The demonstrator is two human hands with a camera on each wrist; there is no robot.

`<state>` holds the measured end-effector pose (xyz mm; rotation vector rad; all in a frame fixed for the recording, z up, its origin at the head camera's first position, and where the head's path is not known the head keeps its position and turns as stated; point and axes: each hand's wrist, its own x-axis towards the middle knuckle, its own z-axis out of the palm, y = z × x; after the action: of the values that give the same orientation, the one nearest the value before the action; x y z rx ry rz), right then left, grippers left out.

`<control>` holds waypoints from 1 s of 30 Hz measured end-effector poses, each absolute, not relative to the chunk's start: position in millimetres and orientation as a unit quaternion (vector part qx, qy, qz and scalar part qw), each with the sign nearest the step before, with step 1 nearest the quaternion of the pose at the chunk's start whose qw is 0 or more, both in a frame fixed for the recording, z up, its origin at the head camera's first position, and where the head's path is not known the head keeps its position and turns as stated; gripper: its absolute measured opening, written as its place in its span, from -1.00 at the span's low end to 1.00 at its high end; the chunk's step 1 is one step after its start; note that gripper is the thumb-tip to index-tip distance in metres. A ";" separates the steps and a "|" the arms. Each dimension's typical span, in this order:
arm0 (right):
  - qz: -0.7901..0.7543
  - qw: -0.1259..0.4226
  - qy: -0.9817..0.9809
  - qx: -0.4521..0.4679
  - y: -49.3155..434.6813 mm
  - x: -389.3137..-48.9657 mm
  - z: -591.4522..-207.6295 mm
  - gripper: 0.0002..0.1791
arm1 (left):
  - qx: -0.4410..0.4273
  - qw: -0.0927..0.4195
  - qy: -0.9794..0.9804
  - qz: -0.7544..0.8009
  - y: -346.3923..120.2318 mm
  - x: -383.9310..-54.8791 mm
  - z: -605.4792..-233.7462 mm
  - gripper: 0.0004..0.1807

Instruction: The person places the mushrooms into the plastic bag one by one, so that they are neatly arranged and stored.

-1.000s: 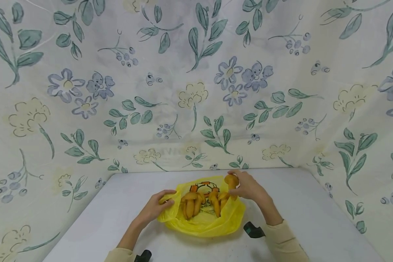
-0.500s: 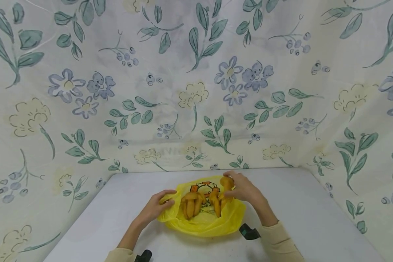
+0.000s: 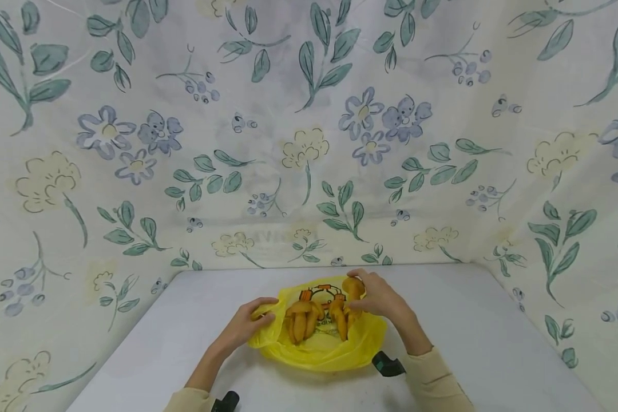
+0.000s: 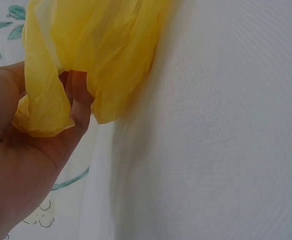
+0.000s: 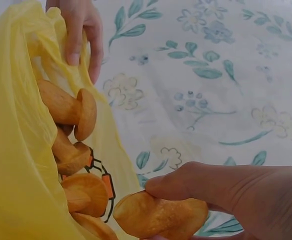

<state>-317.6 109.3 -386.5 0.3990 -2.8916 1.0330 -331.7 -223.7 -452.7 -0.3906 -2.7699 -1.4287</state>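
A thin yellow plastic bag [image 3: 319, 359] lies open on the table, a dark and orange print showing on its inner side. Several brown mushrooms [image 3: 299, 323] lie inside it in two clusters. My left hand [image 3: 247, 321] pinches the bag's left edge between thumb and fingers; the left wrist view shows the bunched film [image 4: 46, 100] in that grip. At the bag's right side, my right hand [image 3: 383, 294] holds one mushroom [image 3: 353, 287] by its cap, thumb on the near side. In the right wrist view, this mushroom [image 5: 158, 215] is beside the others [image 5: 86, 192] at the bag's mouth.
The white table [image 3: 185, 309] stretches out on both sides of the bag. A floral-patterned sheet [image 3: 268, 229] rises behind the table and along its sides. Black wrist devices [image 3: 388, 364] are near both forearms.
My right hand has shifted left with its mushroom, closer to the right cluster in the bag. The left hand and the bag have stayed nearly still.
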 end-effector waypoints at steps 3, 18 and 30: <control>0.332 0.022 -0.934 0.132 107.9 -319.0 -386.0 -0.32 | -0.123 -0.002 -0.883 -0.453 -223.6 -331.3 -452.4 -0.59; 0.344 0.012 -0.928 0.145 96.9 -318.3 -383.8 -0.34 | -0.130 -0.010 -0.879 -0.459 -224.2 -329.4 -447.0 -0.58; 0.352 0.001 -0.924 0.147 84.0 -316.1 -387.1 -0.34 | -0.117 -0.008 -0.885 -0.451 -224.5 -331.8 -451.8 -0.58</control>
<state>-316.1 84.0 -387.1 0.4609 -2.9017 1.1060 -331.8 -224.5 -451.8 -0.3704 -2.7935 -1.4251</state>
